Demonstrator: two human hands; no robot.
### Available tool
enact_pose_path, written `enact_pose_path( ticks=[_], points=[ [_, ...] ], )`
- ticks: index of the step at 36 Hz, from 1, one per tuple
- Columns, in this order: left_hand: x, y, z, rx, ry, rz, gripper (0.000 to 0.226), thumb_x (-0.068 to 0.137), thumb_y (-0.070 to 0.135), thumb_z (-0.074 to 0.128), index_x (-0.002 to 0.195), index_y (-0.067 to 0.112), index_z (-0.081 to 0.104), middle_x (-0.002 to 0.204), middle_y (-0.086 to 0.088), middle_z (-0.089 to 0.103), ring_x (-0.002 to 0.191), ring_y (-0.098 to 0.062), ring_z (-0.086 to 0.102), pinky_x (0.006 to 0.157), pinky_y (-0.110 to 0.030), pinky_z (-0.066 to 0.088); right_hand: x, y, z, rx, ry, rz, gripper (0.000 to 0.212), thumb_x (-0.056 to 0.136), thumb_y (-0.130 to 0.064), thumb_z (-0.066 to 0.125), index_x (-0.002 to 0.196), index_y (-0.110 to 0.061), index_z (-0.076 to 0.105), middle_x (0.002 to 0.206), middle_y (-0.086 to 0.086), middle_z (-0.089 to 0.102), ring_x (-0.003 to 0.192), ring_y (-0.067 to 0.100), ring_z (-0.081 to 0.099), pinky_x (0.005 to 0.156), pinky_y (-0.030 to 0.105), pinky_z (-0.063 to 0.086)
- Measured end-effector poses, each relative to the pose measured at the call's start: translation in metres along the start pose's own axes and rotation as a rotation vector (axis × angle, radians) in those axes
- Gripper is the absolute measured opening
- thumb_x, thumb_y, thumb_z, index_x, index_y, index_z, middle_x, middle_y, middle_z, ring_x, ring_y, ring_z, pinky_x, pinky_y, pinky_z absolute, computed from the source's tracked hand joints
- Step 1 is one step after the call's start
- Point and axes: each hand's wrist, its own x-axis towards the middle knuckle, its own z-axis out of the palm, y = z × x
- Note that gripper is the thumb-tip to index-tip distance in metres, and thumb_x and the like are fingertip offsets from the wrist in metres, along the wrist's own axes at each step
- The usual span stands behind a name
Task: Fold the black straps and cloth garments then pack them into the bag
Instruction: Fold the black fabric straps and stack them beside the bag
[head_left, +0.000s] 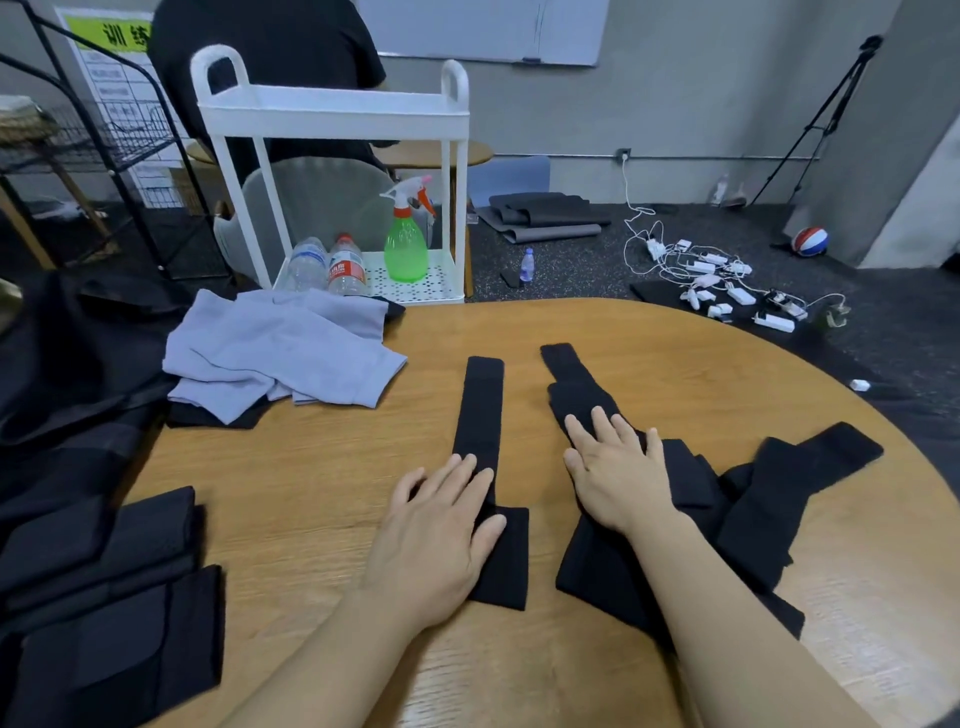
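While both hands lie flat, fingers straight, left hand presses one black strap and right hand another strap mid-worktop; bare wood lies between, curved edge well beyond.

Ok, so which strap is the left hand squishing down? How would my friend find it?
Start at the round wooden table. Near its middle, just right of the pale blue cloth, a black strap runs straight away from the person, with the left hand pressing flat on its near end. It lies alone and neatly straight, while the strap under the right hand joins a tangled black heap.
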Motion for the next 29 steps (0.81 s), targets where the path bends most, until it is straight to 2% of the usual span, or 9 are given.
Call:
enact_pose_path(
  ticks=[4, 7, 10, 14, 18, 20, 22, 24, 29],
  points=[
    [-0.017, 0.001, 0.004, -0.013, 0.018, -0.024, 0.085, 0.084, 0.063, -0.015, 0.156, 0.030, 0.017, 0.163, 0.011, 0.009, 0.149, -0.003, -0.001, 0.116, -0.030, -0.009, 0.002, 0.002, 0.001, 0.018, -0.010, 0.077, 0.051, 0.106, -0.039, 0.015, 0.155, -0.031, 0.007, 0.164, 0.005, 0.002, 0.150, 0.026, 0.002, 0.118, 0.053, 0.002],
    [-0.030, 0.000, 0.005, -0.042, 0.039, -0.045, 0.082, 0.090, 0.064, -0.007, 0.153, 0.027, 0.030, 0.161, 0.008, 0.022, 0.149, -0.006, 0.011, 0.115, -0.031, -0.003, 0.003, 0.004, -0.001, 0.031, -0.029, 0.117, 0.051, 0.105, -0.039, 0.014, 0.155, -0.030, 0.006, 0.164, 0.006, 0.001, 0.150, 0.027, 0.001, 0.117, 0.055, 0.001],
    [-0.038, 0.000, 0.006, -0.026, 0.027, -0.075, 0.081, 0.091, 0.063, -0.004, 0.151, 0.025, 0.035, 0.159, 0.006, 0.027, 0.149, -0.009, 0.016, 0.114, -0.033, -0.001, 0.003, 0.003, -0.006, 0.050, -0.057, 0.148, 0.051, 0.105, -0.037, 0.014, 0.155, -0.028, 0.008, 0.163, 0.007, 0.001, 0.149, 0.029, 0.000, 0.116, 0.057, -0.001],
    [-0.044, 0.004, 0.003, -0.010, 0.014, -0.092, 0.089, 0.081, 0.063, -0.016, 0.155, 0.029, 0.019, 0.163, 0.009, 0.013, 0.150, -0.006, 0.003, 0.114, -0.035, -0.007, -0.002, -0.004, -0.018, 0.107, -0.036, 0.135, 0.050, 0.105, -0.038, 0.014, 0.154, -0.026, 0.018, 0.163, 0.009, 0.006, 0.150, 0.029, -0.002, 0.115, 0.059, -0.005],
    [-0.051, 0.002, -0.005, -0.109, 0.065, -0.080, 0.082, 0.084, 0.062, -0.011, 0.155, 0.031, 0.015, 0.163, 0.010, 0.008, 0.149, -0.003, 0.001, 0.114, -0.032, -0.010, -0.028, -0.023, -0.030, 0.142, 0.080, 0.002, 0.049, 0.106, -0.038, 0.018, 0.152, -0.026, 0.026, 0.162, 0.004, 0.014, 0.150, 0.022, 0.002, 0.116, 0.053, -0.009],
    [-0.057, -0.004, -0.011, -0.175, 0.152, -0.070, 0.071, 0.093, 0.058, 0.004, 0.150, 0.029, 0.033, 0.159, 0.009, 0.024, 0.147, -0.005, 0.015, 0.114, -0.031, -0.004, -0.046, -0.035, -0.034, 0.231, 0.109, -0.084, 0.047, 0.106, -0.038, 0.024, 0.151, -0.027, 0.031, 0.160, 0.000, 0.023, 0.149, 0.017, 0.008, 0.117, 0.047, -0.009],
    [-0.065, -0.012, -0.016, -0.197, 0.241, -0.057, 0.054, 0.096, 0.052, 0.021, 0.133, 0.029, 0.054, 0.143, 0.011, 0.049, 0.134, -0.005, 0.040, 0.110, -0.030, 0.010, -0.068, -0.048, -0.037, 0.297, 0.132, -0.189, 0.045, 0.105, -0.037, 0.030, 0.149, -0.028, 0.036, 0.156, -0.005, 0.032, 0.147, 0.012, 0.016, 0.118, 0.042, -0.007],
    [-0.074, -0.020, -0.018, -0.178, 0.268, -0.037, 0.040, 0.092, 0.049, 0.032, 0.117, 0.032, 0.059, 0.123, 0.018, 0.056, 0.117, -0.004, 0.049, 0.100, -0.028, 0.021, -0.088, -0.059, -0.036, 0.338, 0.157, -0.307, 0.043, 0.104, -0.036, 0.036, 0.146, -0.029, 0.042, 0.152, -0.008, 0.039, 0.144, 0.010, 0.022, 0.118, 0.040, -0.005],
    [-0.090, -0.028, -0.012, -0.190, 0.160, -0.020, 0.049, 0.085, 0.060, 0.031, 0.113, 0.033, 0.060, 0.119, 0.020, 0.048, 0.118, -0.004, 0.039, 0.090, -0.029, 0.033, -0.116, -0.086, -0.019, 0.255, 0.170, -0.531, 0.048, 0.094, -0.036, 0.033, 0.134, -0.025, 0.057, 0.142, -0.002, 0.052, 0.138, 0.018, 0.037, 0.116, 0.047, 0.006]
  ],
)
